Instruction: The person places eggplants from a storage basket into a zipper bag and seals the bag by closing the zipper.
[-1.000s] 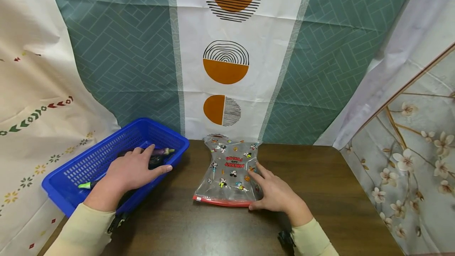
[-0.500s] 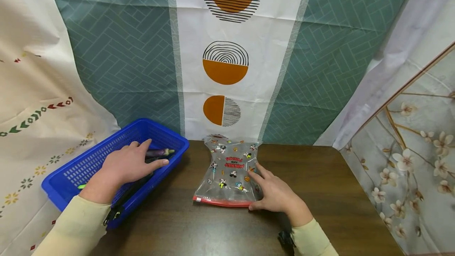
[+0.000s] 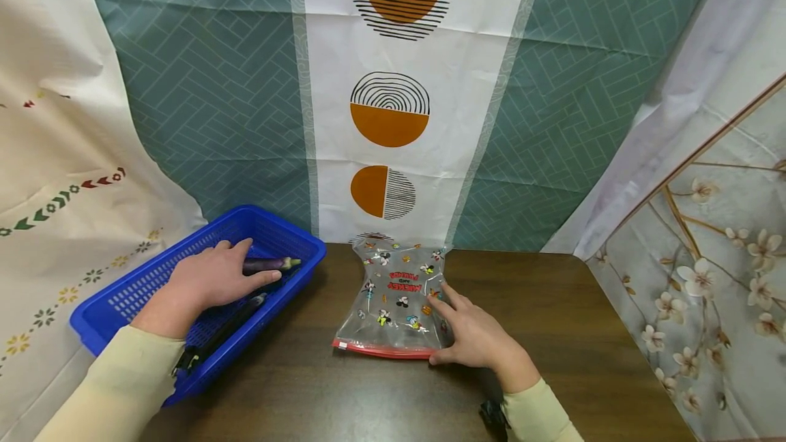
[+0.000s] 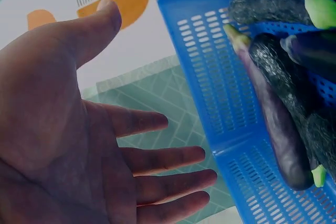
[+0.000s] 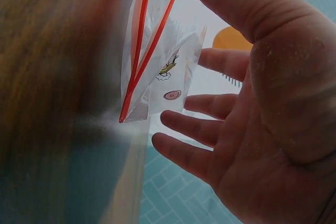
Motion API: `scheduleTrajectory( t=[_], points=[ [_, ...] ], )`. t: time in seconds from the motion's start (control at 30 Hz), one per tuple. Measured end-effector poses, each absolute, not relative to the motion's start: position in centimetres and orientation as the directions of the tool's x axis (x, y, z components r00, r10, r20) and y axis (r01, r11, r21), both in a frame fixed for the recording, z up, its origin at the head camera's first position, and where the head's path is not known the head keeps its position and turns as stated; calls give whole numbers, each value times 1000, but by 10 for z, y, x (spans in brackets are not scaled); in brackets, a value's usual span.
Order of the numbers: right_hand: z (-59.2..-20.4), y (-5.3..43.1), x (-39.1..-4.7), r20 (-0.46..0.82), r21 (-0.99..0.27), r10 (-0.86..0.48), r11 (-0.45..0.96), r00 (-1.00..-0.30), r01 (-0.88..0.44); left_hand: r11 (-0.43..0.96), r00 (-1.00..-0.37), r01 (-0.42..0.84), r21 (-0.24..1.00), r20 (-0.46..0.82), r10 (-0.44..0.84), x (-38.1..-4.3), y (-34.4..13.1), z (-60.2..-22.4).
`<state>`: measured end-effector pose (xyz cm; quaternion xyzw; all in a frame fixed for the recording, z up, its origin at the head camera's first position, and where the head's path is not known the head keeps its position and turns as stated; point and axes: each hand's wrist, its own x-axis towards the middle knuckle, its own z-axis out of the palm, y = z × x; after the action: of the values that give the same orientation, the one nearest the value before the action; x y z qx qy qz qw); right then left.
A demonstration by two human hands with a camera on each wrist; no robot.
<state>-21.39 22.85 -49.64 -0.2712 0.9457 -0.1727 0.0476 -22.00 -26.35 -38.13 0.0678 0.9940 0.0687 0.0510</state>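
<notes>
Plastic zipper bag (image 3: 393, 299) laid at the back edge of the counter (image 3: 522, 292), touched along one side by straight-fingered right hand (image 3: 475, 334), purple eggplant (image 3: 260, 265) held in blue basket (image 3: 125, 300) by the left edge, left hand (image 3: 205, 280) held wide above.

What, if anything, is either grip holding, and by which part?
Nothing, it seems. Left grip is empty; right grip appears only to touch the clear bag at its right side, near the red zip.

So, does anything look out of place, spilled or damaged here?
Nothing looks spilled or damaged. Slightly odd: the clear bag has lettering upside down in the head view, and the blue basket sits askew.
</notes>
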Motion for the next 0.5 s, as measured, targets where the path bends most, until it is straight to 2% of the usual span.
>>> scheduleTrajectory(
  t=[0.5],
  points=[
    [-497,229,-213,8,-344,-532,793,-847,-502,979,-974,134,156,-160,159,-234,-286,-396]
  ],
)
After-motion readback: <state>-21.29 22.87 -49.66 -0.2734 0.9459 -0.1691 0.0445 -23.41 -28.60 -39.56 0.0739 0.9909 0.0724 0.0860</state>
